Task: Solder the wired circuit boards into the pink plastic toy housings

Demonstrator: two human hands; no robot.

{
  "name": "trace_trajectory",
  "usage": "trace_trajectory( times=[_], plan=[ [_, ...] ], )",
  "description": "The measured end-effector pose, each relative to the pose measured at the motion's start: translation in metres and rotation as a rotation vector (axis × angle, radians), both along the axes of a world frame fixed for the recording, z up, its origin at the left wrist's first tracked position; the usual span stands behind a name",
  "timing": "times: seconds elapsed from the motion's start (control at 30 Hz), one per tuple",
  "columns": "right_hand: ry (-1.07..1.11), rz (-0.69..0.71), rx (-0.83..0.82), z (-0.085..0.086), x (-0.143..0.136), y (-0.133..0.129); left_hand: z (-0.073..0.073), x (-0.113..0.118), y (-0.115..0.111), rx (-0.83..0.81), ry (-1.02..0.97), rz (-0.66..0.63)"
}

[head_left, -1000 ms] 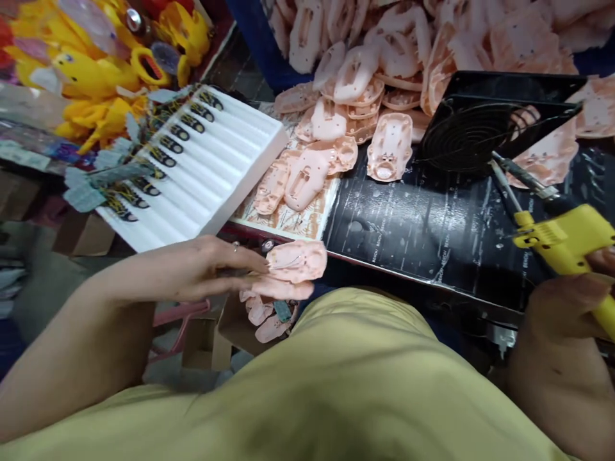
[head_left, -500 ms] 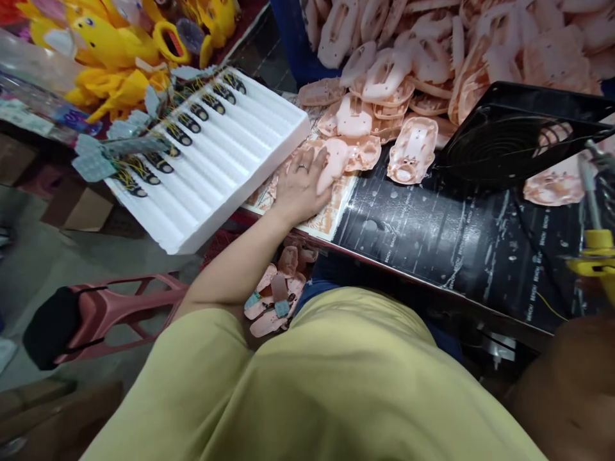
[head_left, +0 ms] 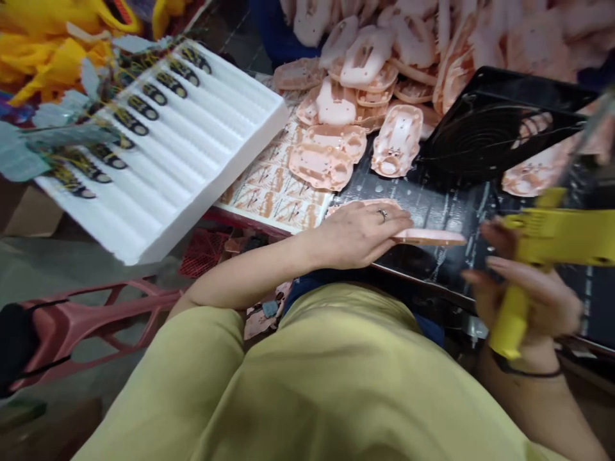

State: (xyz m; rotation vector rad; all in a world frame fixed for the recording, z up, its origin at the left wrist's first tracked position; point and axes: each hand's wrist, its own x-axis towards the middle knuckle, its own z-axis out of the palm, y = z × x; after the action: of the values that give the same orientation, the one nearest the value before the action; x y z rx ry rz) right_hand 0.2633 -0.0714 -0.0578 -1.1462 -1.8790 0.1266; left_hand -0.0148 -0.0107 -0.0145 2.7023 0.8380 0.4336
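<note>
My left hand [head_left: 358,235], a ring on one finger, is closed on a pale pink plastic shell [head_left: 432,237] seen almost edge-on above the front of the bench. Part of that shell is hidden under the fingers. At the right, my right hand [head_left: 538,291] is around a yellow glue gun [head_left: 567,237], its handle slanting down across the palm; motion blurs both somewhat. Another pink shell [head_left: 321,168] lies hollow side up beyond my left hand. One more shell [head_left: 397,141] rests to its right on the black bench top.
A white foam tray [head_left: 206,147] with small wired parts along its far-left side stands at the left. Pink shells [head_left: 368,57] are heaped at the back. A black fan [head_left: 485,141] leans at the back right. A red plastic stool [head_left: 81,333] stands on the floor at left.
My left hand has moved right and nearer to me, bringing a pink shell off the patterned sheet. My right hand has come into clear view with the yellow glue gun. The view has shifted slightly.
</note>
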Motion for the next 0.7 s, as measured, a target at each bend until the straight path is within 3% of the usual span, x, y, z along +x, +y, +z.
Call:
trace_trajectory(
  times=[0.1,0.23,0.5,0.7],
  plan=[
    [-0.183,0.106,0.122,0.002,-0.012,0.012,0.002,0.015,0.005,-0.016,0.087,-0.013],
    [-0.130,0.040,0.154,-0.001,-0.020,0.020,-0.001,0.019,0.012,0.030,0.121,-0.019],
    [-0.266,-0.158,0.193,-0.004,0.009,0.017,-0.018,-0.026,0.020,0.003,0.096,0.069],
    [-0.328,0.036,0.147,-0.008,0.021,0.012,-0.013,-0.051,0.002,0.088,0.150,0.225]
  ],
)
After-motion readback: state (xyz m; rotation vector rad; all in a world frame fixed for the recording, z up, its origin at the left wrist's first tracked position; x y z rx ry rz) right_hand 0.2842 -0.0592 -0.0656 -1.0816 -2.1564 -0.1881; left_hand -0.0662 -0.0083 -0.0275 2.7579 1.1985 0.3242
